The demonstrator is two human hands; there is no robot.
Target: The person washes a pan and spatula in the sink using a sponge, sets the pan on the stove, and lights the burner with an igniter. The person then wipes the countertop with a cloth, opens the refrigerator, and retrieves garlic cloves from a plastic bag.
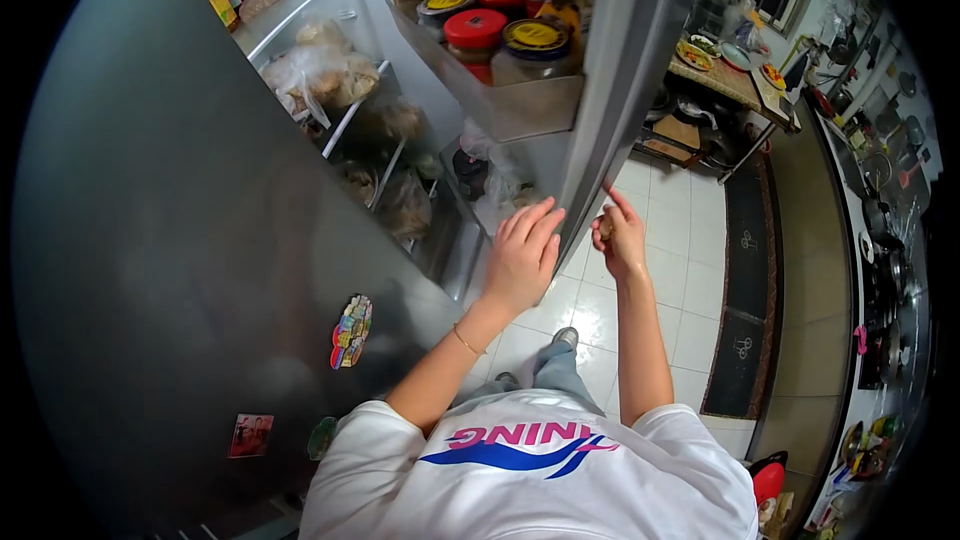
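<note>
The refrigerator door stands ajar, its shelf holding several jars with red and yellow lids. My left hand is in front of the door's lower inner side, fingers stretched out, nothing in them; whether it touches the door I cannot tell. Beside the door's outer edge is my right hand. Its fingers curl around a small tan lump, perhaps a piece of ginger, while the index finger points out toward the door edge. Bagged food lies on the shelves inside the refrigerator.
A closed grey refrigerator door with magnets fills the left. White floor tiles and a dark mat lie at the right. Beyond are a table with plates and a long kitchen counter with a stove.
</note>
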